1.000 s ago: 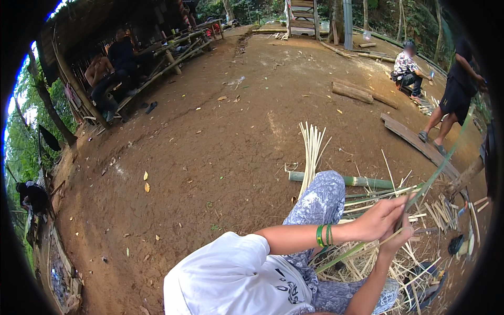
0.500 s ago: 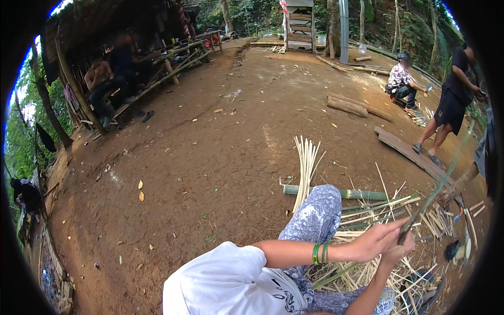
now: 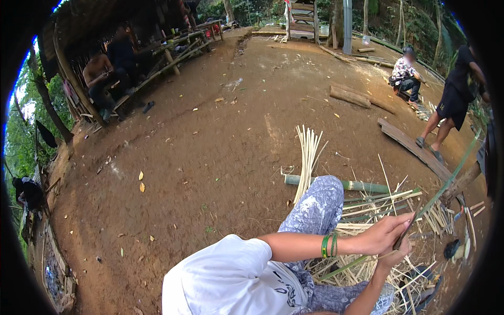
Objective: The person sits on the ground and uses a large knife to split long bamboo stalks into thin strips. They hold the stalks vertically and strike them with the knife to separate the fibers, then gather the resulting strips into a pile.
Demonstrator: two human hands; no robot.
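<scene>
My left hand (image 3: 384, 234), with green bands at its wrist, is closed on a long green bamboo strip (image 3: 448, 182) that slants up to the right. Just below it, my right hand (image 3: 397, 256) is closed too, its fingers partly hidden. A dark narrow blade (image 3: 403, 236), apparently a knife, shows between the hands; its handle is hidden. Under my forearms lies a heap of pale bamboo strips and shavings (image 3: 346, 229). A bundle of pale thin bamboo strips (image 3: 308, 152) leans across a green bamboo pole (image 3: 366, 186) beyond my bent knee.
A long board (image 3: 412, 148) and short logs (image 3: 350, 96) lie on the dirt ground. At right stand one person (image 3: 455, 89) and a crouching one (image 3: 407, 76). People sit by a bamboo bench (image 3: 181, 62) under the far-left shelter. A wooden rack (image 3: 303, 21) stands behind.
My hands have shifted slightly, and the green strip has swung a little to the right and shows more sharply. The crouching person has lowered an arm.
</scene>
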